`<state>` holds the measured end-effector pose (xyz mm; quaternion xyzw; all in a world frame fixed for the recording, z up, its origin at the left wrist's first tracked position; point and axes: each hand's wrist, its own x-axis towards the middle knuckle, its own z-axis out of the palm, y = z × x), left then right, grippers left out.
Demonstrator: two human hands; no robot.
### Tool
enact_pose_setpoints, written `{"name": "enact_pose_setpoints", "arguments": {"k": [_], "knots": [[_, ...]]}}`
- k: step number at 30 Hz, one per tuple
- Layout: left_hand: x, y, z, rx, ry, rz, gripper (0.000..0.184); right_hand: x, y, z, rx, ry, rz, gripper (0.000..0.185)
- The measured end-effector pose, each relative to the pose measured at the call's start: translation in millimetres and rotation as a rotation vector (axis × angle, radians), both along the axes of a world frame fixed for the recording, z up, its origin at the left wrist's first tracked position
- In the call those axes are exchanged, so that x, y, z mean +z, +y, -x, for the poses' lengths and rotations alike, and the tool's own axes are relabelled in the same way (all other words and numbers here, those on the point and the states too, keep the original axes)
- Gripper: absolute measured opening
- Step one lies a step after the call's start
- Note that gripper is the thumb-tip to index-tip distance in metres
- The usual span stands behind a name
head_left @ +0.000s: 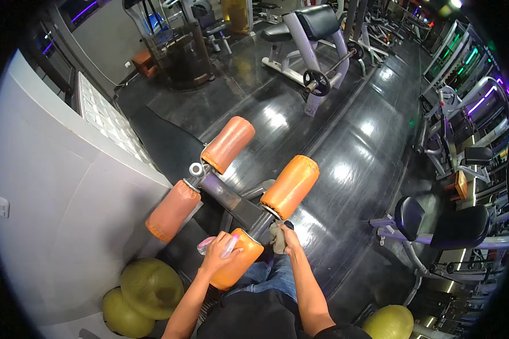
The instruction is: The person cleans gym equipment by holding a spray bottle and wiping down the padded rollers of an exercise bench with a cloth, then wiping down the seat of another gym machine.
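My left hand [216, 255] is closed around a clear plastic bottle [230, 247] with pink parts, above the nearest orange roller pad [235, 272]. Part of the bottle is hidden by my fingers. A crumpled grey-green cloth [277, 237] is in my right hand [292, 242], beside the dark metal bar [260, 225] that joins the near pads. Just beyond it is another orange roller pad [291, 186]. Two faded orange pads, one upper [228, 144] and one lower left [173, 211], sit at the far end of the frame.
A curved white wall [56, 186] stands close on the left, with green exercise balls [151, 288] at its foot. Another green ball [388, 323] lies at lower right. A padded bench with a barbell [316, 82] stands ahead, and a black-padded machine [459, 226] on the right.
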<state>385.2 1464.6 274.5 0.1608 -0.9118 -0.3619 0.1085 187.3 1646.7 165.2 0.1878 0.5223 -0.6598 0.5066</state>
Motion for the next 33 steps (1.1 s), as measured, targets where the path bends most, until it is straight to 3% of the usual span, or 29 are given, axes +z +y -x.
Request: {"name": "enact_pose_setpoints", "arguments": {"k": [5,7,9,11,13,15,17,19,23,24,26,30,33], "knots": [[-1.9,1.3,-1.2,0.032,0.014,-0.013,0.040,-7.0,2.9,-21.6,0.290,0.241,-0.149,0.035],[-7.9,0.6,-2.4,0.064,0.057,-0.026,0.042,30.9,12.3,-24.4,0.505,0.284,-0.151,0.036],[-11.7,1.8,-2.9,0.100,0.106,-0.042,0.044,72.4,18.8,-21.1,0.553,0.393,-0.180,0.036],[-13.0,4.1,-4.8,0.147,0.072,-0.006,0.046,100.7,23.3,-16.6,0.568,0.614,-0.302,0.037],[-13.1,4.9,-4.8,0.159,0.076,0.013,0.047,90.7,25.3,-11.5,0.492,0.728,-0.237,0.036],[-20.4,5.1,-6.0,0.178,0.081,0.032,0.047,107.6,23.2,-2.3,0.645,1.399,-0.515,0.037],[-32.8,3.8,-6.8,0.145,0.103,0.067,0.050,126.0,3.3,5.7,0.740,1.359,-0.533,0.038],[-38.5,3.5,-8.8,0.169,0.096,0.035,0.051,117.3,-17.4,10.0,0.920,1.493,-0.594,0.039],[-24.8,5.4,-9.5,0.236,0.058,-0.107,0.053,91.3,-61.5,20.6,1.045,1.828,-0.453,0.028],[-27.1,5.9,-9.7,0.267,0.052,-0.116,0.053,85.1,-73.3,27.1,1.076,1.829,-0.428,0.028],[-32.3,8.9,-11.0,0.262,0.031,-0.115,0.054,74.7,-96.8,37.4,1.458,1.773,-0.575,0.022],[-25.1,12.3,-5.8,0.347,-0.017,-0.174,0.056,91.2,-149.1,34.9,1.757,1.680,-0.688,0.016],[-15.3,10.8,-0.1,0.417,0.028,-0.226,0.052,67.8,-180.4,41.0,1.839,1.647,-0.659,0.016]]}}
